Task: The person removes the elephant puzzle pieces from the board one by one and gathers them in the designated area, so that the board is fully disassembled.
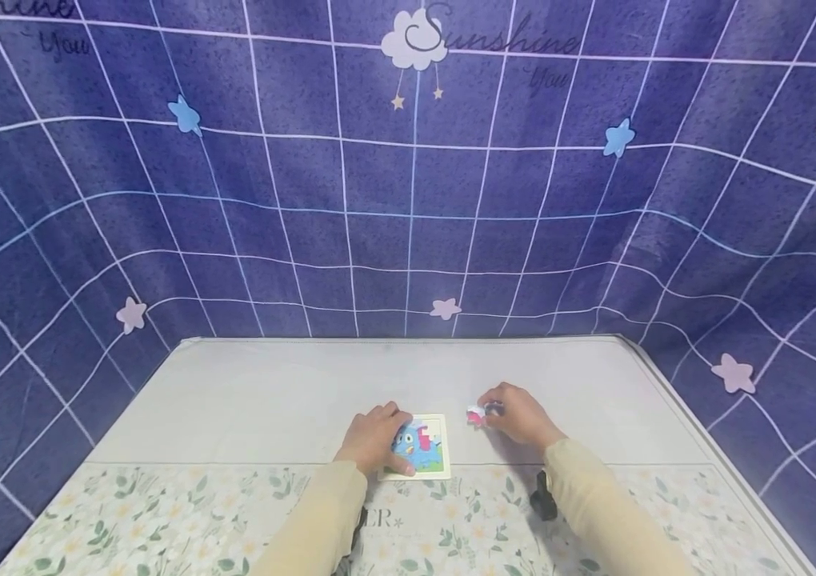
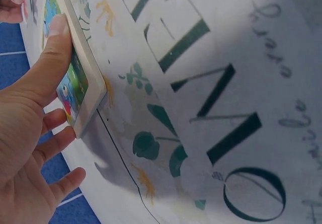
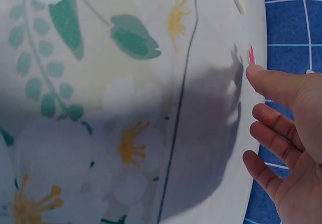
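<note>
Nearest you, on the near side of the puzzle board [image 1: 446,448], the floral covering [image 1: 185,520] spreads over the tabletop, and your pale sleeves [image 1: 318,512] reach in from both sides. The board itself lies flat, its near edge just over the seam where the flowers give way to plain off-white [image 1: 257,392].

Your left hand [image 1: 374,438] grips the board at its left end, probably so that it won't slide. The left wrist camera shows what the head camera barely tells: your thumb [image 2: 56,48] lies over the rim onto the picture, other fingers sit by the end edge, and the board has real thickness. From above, you get the picture instead: a blue cartoon creature with a pink patch, and a pale spot at its upper right that may be a gap.

Right of the board, your right hand [image 1: 519,416] pinches a small puzzle piece [image 1: 476,415], seemingly by its edge to leave its face free. The head view gives its white and pink colouring; the right wrist view reduces it to a pink sliver beyond your thumb tip. Whether it touches the tabletop, you can't tell.

Beyond the board hangs a blue gridded curtain [image 1: 379,176].
</note>
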`<state>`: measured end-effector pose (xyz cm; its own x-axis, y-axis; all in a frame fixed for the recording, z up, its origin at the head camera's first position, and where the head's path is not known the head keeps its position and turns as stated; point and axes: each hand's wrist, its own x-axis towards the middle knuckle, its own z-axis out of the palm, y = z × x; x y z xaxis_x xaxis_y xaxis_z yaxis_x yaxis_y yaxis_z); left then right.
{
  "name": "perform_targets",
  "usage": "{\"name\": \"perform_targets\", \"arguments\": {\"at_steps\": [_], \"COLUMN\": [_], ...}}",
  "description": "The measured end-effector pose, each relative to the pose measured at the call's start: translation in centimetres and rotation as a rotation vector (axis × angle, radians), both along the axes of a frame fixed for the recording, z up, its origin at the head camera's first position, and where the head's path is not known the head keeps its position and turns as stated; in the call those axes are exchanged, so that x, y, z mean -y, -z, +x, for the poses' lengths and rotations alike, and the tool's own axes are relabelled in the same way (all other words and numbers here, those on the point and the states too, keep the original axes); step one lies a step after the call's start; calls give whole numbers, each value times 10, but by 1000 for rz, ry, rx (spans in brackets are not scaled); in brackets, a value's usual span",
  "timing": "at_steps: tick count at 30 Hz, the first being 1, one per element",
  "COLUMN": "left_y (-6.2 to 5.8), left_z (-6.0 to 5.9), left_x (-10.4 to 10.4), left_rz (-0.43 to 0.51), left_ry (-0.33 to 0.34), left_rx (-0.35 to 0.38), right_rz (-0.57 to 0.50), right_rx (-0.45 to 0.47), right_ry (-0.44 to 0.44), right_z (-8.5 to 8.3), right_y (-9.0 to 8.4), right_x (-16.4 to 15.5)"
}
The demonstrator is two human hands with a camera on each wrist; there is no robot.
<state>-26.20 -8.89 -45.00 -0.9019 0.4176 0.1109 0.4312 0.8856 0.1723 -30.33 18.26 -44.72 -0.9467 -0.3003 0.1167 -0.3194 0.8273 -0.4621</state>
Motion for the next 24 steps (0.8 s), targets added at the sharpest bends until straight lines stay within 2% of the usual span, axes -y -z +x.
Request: {"name": "perform_targets", "arguments": {"at_steps": [5,24], "left_y": [1,2], "left_z": [0,1], "left_x": [1,1], "left_rz": [-4,6], "left_ry": [-13,-12], "left_rx": [11,10], "right_rz": [33,46], "right_rx": [3,-1], "right_ry": [-5,3], "right_z": [2,2], "right_y": [2,6], "right_x": [2,5]}}
